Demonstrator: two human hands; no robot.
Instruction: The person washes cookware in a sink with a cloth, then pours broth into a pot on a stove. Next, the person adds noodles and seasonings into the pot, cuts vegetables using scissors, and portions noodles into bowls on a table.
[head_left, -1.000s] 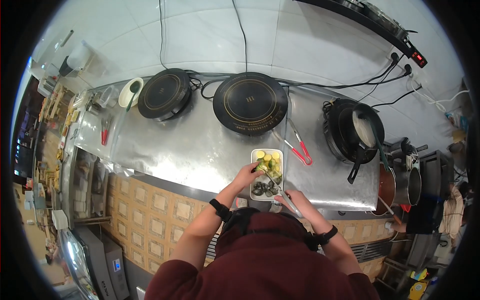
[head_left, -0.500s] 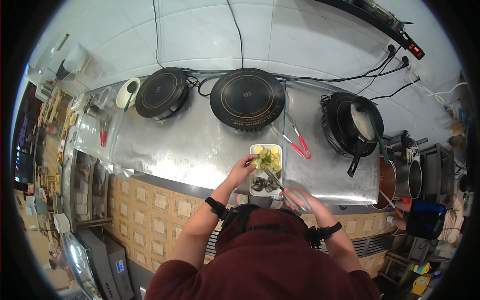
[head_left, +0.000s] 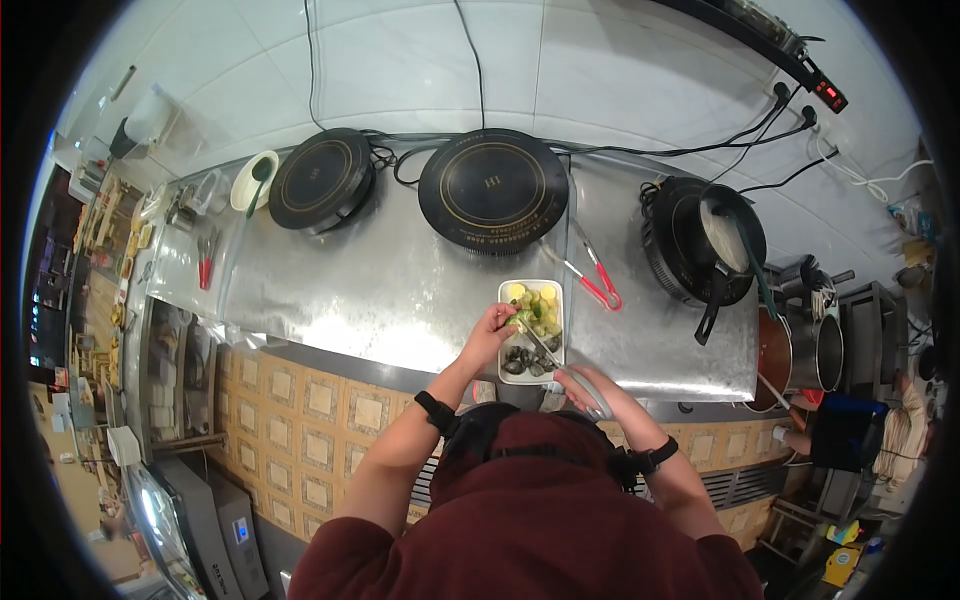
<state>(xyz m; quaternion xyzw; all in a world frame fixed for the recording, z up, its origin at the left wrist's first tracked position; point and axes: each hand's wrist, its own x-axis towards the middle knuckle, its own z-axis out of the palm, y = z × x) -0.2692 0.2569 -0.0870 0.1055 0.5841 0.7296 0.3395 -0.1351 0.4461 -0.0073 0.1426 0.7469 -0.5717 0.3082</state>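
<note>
A white rectangular tray (head_left: 502, 370) lies near the front edge of the steel counter. Yellow round slices (head_left: 548, 293) sit at its far end, and dark, shiny pieces of food (head_left: 522, 362) at its near end. My left hand (head_left: 488, 332) is over the tray's left side, fingers pinched on a piece of green vegetable (head_left: 520, 320) that looks like broccoli. From the right, my right hand (head_left: 582, 386) grips scissors with grey handles (head_left: 599, 402). Their blades reach over the tray up to the green vegetable; whether the tips touch it I cannot tell.
Beyond the tray stand round induction cookers (head_left: 492, 190), another cooker (head_left: 322, 180) farther left. Red-handled tongs (head_left: 607, 290) lie right of the tray. A pan (head_left: 724, 240) sits on the right cooker (head_left: 665, 245), its handle pointing toward me. Another person (head_left: 850, 435) is at far right.
The scissors' handles have come closer together, and the blades look more closed at the green vegetable. My left hand stays nearly in place, still pinching it.
</note>
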